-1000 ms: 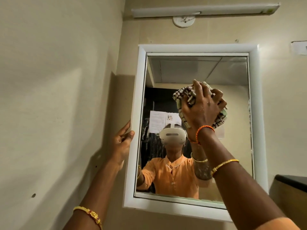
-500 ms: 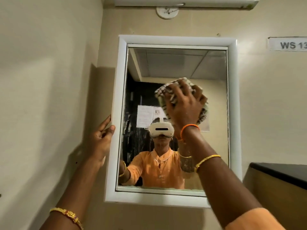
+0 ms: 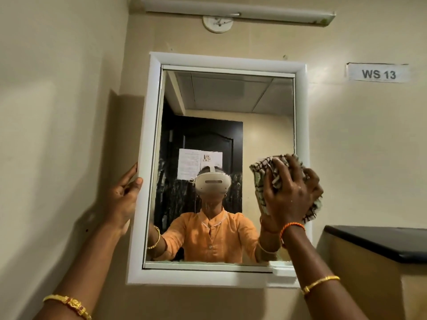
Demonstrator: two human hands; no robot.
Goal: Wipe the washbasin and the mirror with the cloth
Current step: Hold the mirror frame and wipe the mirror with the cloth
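A mirror (image 3: 227, 105) in a white frame (image 3: 147, 139) hangs on the beige wall in front of me. My right hand (image 3: 292, 192) grips a bunched checked cloth (image 3: 261, 176) and presses it against the glass at the mirror's right edge, about mid-height. My left hand (image 3: 123, 197) holds the frame's left edge, with its fingers behind the frame and the thumb on the front. The washbasin is out of view.
A tube light fitting (image 3: 240, 13) runs above the mirror, with a round white ceiling rose (image 3: 217, 24) beneath it. A "WS 13" label (image 3: 377, 73) sits on the wall at right. A black-topped ledge (image 3: 379, 242) juts out at lower right.
My right hand has carried the cloth from the mirror's upper middle down and right to its right edge. My left hand stays on the frame's left edge.
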